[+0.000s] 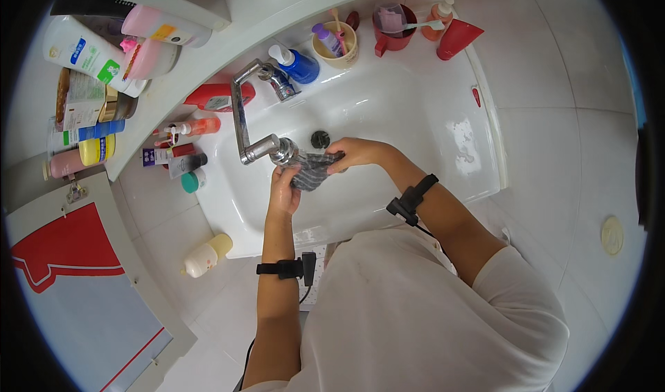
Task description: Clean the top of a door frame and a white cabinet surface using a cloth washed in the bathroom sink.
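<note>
A dark grey striped cloth [311, 172] is stretched between my two hands over a white washbasin [405, 101]. My left hand [284, 190] grips its left end, close under the faucet head. At the right end, my right hand [354, 154] pinches the cloth between thumb and fingers. The chrome swivel faucet [240, 116] reaches over the basin, and its aerator head [283, 151] sits just above the cloth. Water seems to run from the head onto the fabric. Just beyond the cloth lies the dark drain [320, 139].
Along the back rim stand a blue pump bottle [301, 67], a cup with a toothbrush [336, 43], a red mug [393, 33] and a red tube [459, 38]. Bottles and tubes crowd the left rim, including a green-capped jar [193, 181]. A shelf [171, 88] overhangs the left side.
</note>
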